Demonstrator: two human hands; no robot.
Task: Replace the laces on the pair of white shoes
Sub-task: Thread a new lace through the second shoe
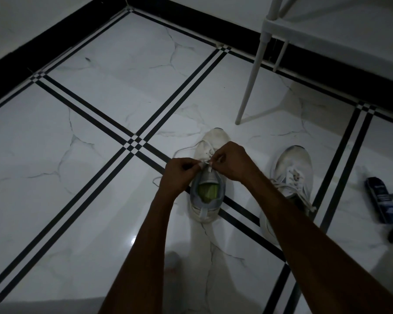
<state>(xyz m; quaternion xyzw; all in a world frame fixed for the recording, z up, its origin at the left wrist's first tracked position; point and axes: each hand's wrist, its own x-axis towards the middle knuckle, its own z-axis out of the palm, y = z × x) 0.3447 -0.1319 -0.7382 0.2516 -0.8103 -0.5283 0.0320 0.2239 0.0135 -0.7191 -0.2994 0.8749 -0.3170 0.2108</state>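
both forearms reach down from bottom of head view. left hand (176,174) and right hand (233,160) each pinch a lace (204,164) end, fingers curled, over the near white shoe (208,175) on the tiled floor (100,155). second white shoe (293,175) just right, laced. dark blue box (382,199) far right; white chair leg (251,80) behind.

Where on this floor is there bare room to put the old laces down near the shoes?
The widest bare tile lies left of the laced shoe, past the black stripes. A smaller patch sits ahead of both shoes, before the chair leg. It is crowded right of the second shoe, where a dark box lies, and between the shoes, where the right hand works.
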